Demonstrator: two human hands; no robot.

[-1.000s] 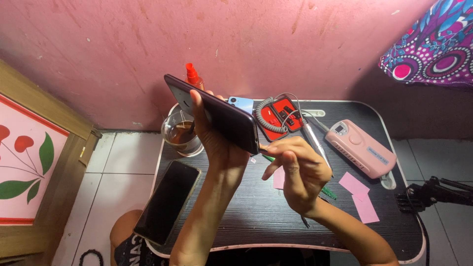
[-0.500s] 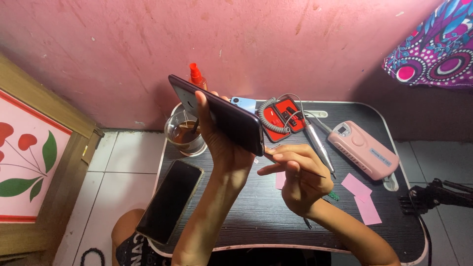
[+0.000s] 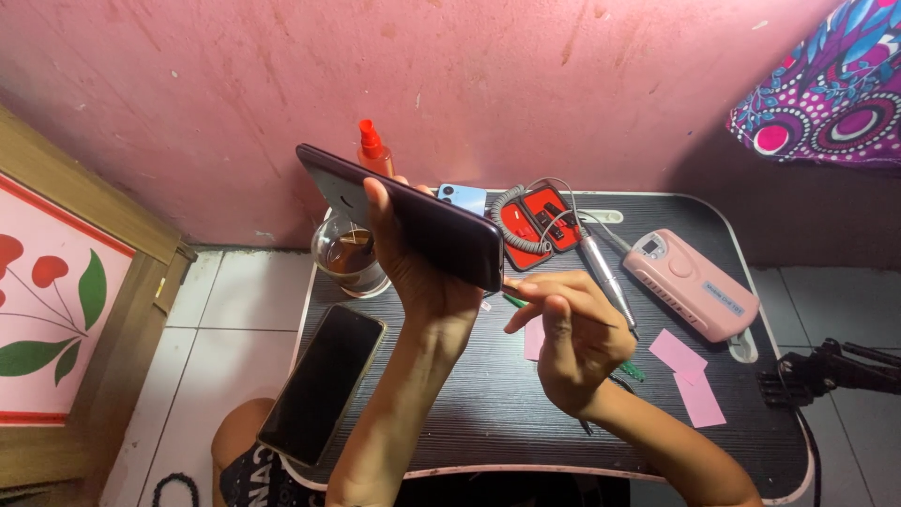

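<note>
Since the earlier frames, the dark phone point(image 3: 413, 221) is raised a little higher and tilted more steeply, edge-on to the camera, while the right hand point(image 3: 572, 333) is drawn in closer to the phone's lower end. From this it is judged that work at that lower edge is now being started rather than prepared. The phone is gripped in the left hand point(image 3: 422, 282), fingers wrapped around its back and the thumb laid over its upper face, above the black lap table point(image 3: 469, 413). The right hand's thumb and forefinger are pinched on a thin green-handled tool point(image 3: 631, 370), whose tip is brought right up to the phone's bottom corner; actual contact cannot be made out. A second dark phone point(image 3: 322, 382) is left lying flat at the table's left edge. Behind the raised phone an orange spray bottle point(image 3: 373, 150), a glass cup point(image 3: 349, 260) of brown liquid and a small light-blue device point(image 3: 462, 198) are seen. A red case point(image 3: 537, 218) with a coiled grey cord, a pink rectangular box-shaped unit point(image 3: 693, 284) with a small panel, and pink paper slips point(image 3: 687, 368) are spread to the right.
</note>
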